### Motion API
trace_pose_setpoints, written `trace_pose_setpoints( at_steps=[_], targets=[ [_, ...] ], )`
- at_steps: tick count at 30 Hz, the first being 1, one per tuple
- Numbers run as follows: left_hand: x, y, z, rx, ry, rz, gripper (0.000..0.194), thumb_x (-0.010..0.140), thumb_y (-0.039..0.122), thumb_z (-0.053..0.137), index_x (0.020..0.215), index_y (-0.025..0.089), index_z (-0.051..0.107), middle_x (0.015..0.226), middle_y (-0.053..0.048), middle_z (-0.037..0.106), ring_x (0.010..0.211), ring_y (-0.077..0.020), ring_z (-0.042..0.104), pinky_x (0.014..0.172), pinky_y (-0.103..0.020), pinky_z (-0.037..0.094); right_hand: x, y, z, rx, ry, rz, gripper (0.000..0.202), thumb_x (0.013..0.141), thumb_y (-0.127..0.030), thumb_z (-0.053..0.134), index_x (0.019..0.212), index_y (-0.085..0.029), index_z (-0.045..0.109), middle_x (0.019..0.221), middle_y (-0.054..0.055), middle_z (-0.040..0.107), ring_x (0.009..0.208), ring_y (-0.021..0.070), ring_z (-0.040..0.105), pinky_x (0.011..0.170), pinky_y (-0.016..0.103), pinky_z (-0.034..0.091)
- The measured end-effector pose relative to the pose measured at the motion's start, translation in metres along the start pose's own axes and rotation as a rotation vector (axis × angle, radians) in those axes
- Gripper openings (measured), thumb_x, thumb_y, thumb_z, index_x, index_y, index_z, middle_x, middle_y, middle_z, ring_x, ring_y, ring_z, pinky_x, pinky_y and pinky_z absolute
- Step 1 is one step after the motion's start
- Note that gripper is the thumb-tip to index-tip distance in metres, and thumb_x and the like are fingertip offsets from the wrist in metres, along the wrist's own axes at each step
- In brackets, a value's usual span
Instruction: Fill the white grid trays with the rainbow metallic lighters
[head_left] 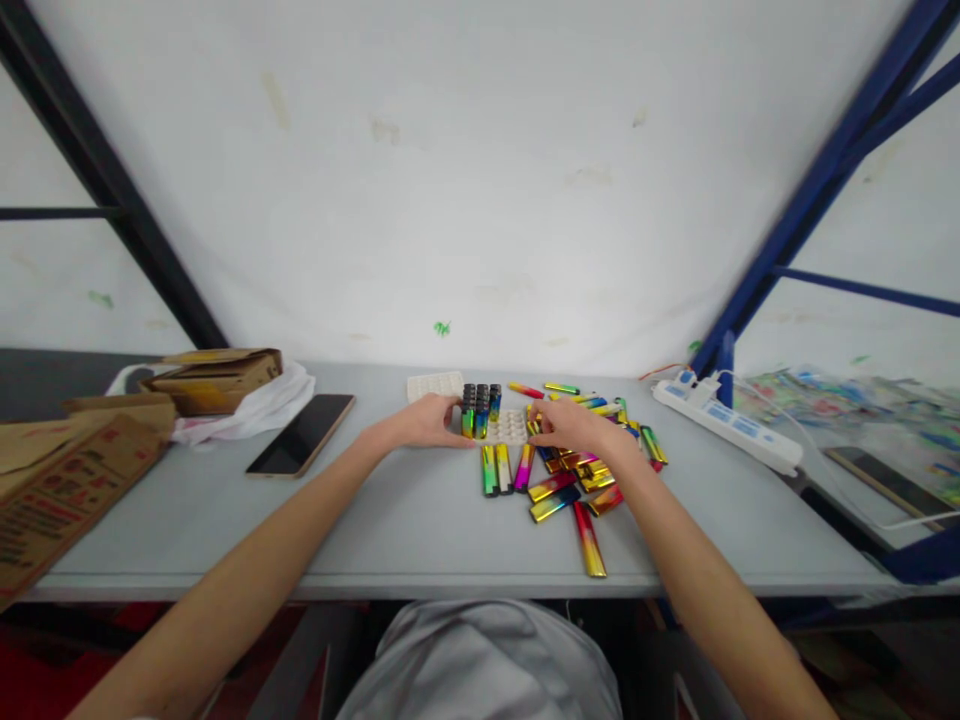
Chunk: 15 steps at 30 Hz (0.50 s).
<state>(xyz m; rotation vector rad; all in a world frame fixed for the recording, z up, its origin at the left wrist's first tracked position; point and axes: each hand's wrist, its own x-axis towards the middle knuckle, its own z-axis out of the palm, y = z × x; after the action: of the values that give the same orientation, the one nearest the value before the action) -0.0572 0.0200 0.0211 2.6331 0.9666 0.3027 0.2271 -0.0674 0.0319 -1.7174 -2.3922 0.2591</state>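
A white tray (pixel 510 428) on the grey worktop (pixel 420 530) holds upright black-topped lighters (pixel 481 405). The left hand (pixel 431 420) curves beside them, fingers apart; the right hand (pixel 574 425) is by loose shiny lighters (pixel 555 503), its grip impossible to tell.

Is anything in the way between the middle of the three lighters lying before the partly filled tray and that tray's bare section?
Nothing visible: the middle lighter lies just in front of the tray's bare section. Upright lighters stand to its left; the right hand is at its right edge.
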Motion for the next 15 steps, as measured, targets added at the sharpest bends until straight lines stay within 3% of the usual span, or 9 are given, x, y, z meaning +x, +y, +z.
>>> trace_pose_setpoints(
  at_steps=[6, 10, 12, 15],
  targets=[
    [0.000, -0.008, -0.001, 0.016, 0.005, -0.008, 0.068, 0.069, 0.068, 0.072, 0.113, 0.016, 0.065, 0.082, -0.003, 0.067, 0.068, -0.0198, 0.059, 0.058, -0.027, 0.038, -0.002, -0.015, 0.005, -0.143, 0.040, 0.017, 0.024, 0.085, -0.024, 0.073, 0.108, -0.016, 0.067, 0.091, 0.011, 0.073, 0.085, 0.0262, 0.067, 0.071, 0.031, 0.044],
    [-0.001, -0.009, 0.001, 0.016, 0.011, -0.051, 0.065, 0.068, 0.067, 0.072, 0.108, 0.016, 0.065, 0.078, -0.003, 0.065, 0.066, -0.0190, 0.057, 0.057, -0.027, 0.037, 0.003, -0.009, 0.001, 0.040, 0.192, -0.084, 0.029, 0.097, -0.019, 0.056, 0.125, -0.015, 0.064, 0.117, 0.014, 0.072, 0.101, 0.0227, 0.067, 0.091, 0.033, 0.047],
    [-0.002, -0.007, 0.001, 0.005, 0.014, -0.046, 0.062, 0.069, 0.065, 0.072, 0.108, 0.016, 0.065, 0.079, -0.003, 0.065, 0.067, -0.0187, 0.057, 0.058, -0.027, 0.038, 0.007, -0.003, -0.001, 0.189, 0.288, -0.100, 0.032, 0.101, -0.021, 0.048, 0.129, -0.017, 0.064, 0.116, 0.011, 0.073, 0.097, 0.0204, 0.068, 0.092, 0.033, 0.048],
    [-0.003, -0.004, 0.000, -0.003, 0.019, -0.028, 0.062, 0.070, 0.063, 0.072, 0.109, 0.016, 0.065, 0.081, -0.003, 0.066, 0.068, -0.0188, 0.058, 0.058, -0.027, 0.038, 0.012, 0.002, 0.000, 0.423, 0.354, -0.034, 0.034, 0.100, -0.031, 0.051, 0.126, -0.018, 0.068, 0.100, 0.007, 0.076, 0.073, 0.0168, 0.066, 0.078, 0.031, 0.051]
  ],
)
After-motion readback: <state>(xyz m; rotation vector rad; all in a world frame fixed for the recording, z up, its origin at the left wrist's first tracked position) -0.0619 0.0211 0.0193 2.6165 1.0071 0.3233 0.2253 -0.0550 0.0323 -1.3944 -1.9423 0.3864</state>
